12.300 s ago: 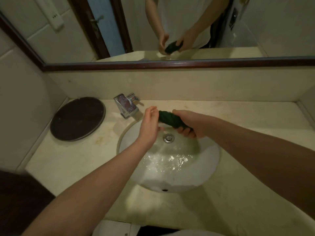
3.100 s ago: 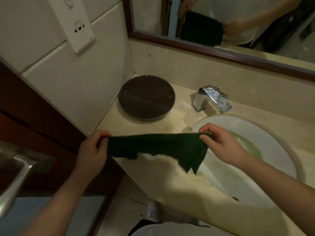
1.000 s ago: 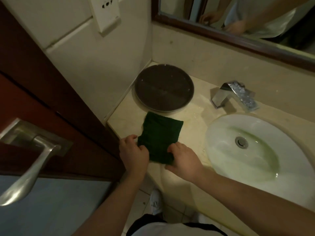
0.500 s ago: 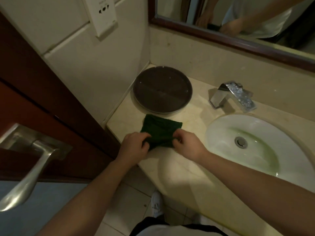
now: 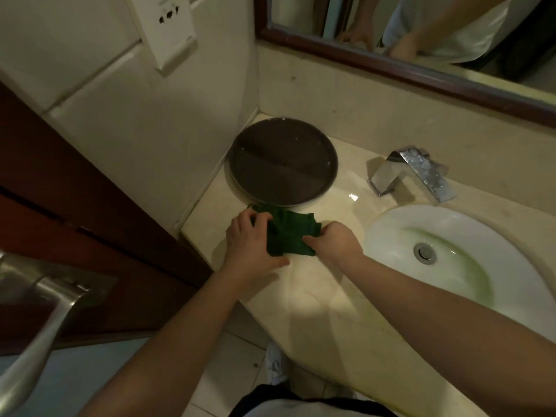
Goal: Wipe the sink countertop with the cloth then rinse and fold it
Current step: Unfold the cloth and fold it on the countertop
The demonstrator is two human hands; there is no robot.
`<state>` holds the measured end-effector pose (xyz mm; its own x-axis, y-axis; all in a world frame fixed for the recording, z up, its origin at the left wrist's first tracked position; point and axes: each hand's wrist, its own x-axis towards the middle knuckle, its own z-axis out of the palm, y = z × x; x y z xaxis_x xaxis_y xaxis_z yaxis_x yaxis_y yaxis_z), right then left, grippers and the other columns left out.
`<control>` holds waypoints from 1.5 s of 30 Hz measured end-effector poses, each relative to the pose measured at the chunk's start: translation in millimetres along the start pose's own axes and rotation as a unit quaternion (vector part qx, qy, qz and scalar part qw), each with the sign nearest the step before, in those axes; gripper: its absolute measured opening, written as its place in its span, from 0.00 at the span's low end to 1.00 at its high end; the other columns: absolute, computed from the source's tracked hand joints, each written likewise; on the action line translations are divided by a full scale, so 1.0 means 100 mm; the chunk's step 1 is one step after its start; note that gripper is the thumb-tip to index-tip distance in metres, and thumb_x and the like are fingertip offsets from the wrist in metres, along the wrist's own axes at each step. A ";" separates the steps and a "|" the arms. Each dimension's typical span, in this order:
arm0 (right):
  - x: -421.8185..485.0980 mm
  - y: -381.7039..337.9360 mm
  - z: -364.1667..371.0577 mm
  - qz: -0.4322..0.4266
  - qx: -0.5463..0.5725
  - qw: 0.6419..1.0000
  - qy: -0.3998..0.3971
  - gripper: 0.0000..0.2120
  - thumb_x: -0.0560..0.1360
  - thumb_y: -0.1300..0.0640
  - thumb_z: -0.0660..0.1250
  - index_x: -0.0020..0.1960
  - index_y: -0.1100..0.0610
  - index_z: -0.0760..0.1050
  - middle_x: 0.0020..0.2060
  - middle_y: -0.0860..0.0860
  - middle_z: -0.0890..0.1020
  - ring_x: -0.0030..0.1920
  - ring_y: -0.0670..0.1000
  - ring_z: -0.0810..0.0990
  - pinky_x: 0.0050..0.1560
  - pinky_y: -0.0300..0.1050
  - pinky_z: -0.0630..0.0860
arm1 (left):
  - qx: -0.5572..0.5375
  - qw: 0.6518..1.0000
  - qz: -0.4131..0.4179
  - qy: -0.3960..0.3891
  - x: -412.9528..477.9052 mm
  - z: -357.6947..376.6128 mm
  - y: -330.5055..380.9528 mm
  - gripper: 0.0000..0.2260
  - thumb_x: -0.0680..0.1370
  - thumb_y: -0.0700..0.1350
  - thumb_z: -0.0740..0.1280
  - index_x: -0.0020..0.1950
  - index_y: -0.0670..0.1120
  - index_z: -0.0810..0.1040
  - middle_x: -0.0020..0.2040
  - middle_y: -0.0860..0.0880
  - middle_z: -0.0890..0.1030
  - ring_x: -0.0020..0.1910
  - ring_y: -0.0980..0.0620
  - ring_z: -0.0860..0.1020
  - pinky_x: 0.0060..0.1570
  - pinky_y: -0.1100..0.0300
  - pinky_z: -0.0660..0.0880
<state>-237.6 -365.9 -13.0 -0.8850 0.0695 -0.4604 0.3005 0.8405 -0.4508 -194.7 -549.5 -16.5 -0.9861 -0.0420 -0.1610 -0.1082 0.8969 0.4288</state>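
Note:
A dark green cloth (image 5: 288, 233), folded small and a little bunched, lies on the cream countertop (image 5: 325, 296) just in front of a round dark tray. My left hand (image 5: 251, 245) rests on the cloth's left side with its fingers curled over the top corner. My right hand (image 5: 335, 242) pinches the cloth's right edge between thumb and fingers. The white oval sink (image 5: 451, 257) with its drain lies to the right of both hands.
The round dark tray (image 5: 282, 161) sits in the back left corner against the wall. A chrome faucet (image 5: 412, 173) stands behind the sink. A mirror (image 5: 421, 34) hangs above. A brown door with a metal handle (image 5: 39, 320) is at the left, close to the counter's end.
The cloth lay flat as a larger rectangle a second ago. Both hands have folded its near edge away from me, and it now sits smaller and closer to the tray.

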 end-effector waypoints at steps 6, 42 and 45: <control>0.00 -0.07 0.05 0.026 0.092 0.995 -0.008 0.11 0.69 0.53 0.70 0.43 0.61 0.78 0.34 0.53 0.79 0.39 0.54 0.79 0.39 0.46 0.74 | 0.041 0.993 0.083 0.068 -0.09 0.20 -0.21 0.09 0.73 0.49 0.67 0.52 0.49 0.78 0.53 0.49 0.75 0.54 0.49 0.70 0.54 0.56 0.68; 0.85 -0.56 -0.69 -0.171 -0.111 0.978 0.033 0.14 0.71 0.58 0.65 0.56 0.55 0.77 0.51 0.55 0.81 0.51 0.58 0.79 0.52 0.47 0.76 | -0.181 0.958 -0.169 0.147 1.00 -0.13 0.49 0.32 0.74 0.42 0.65 0.77 0.41 0.57 0.71 0.41 0.62 0.69 0.41 0.64 0.68 0.49 0.67; 0.78 -0.50 -0.56 -0.217 -0.181 0.956 -0.073 0.16 0.70 0.56 0.65 0.58 0.54 0.78 0.53 0.54 0.80 0.53 0.57 0.79 0.56 0.48 0.76 | -0.058 0.998 -0.002 0.037 0.97 0.07 0.56 0.26 0.77 0.45 0.63 0.74 0.45 0.64 0.72 0.44 0.67 0.71 0.44 0.63 0.72 0.49 0.62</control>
<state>-341.8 -371.9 16.1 -0.8309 -0.3816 -0.4049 -0.2499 0.9062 -0.3410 -295.2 -499.7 -14.6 -0.9916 -0.0820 -0.0998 -0.1226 0.8400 0.5285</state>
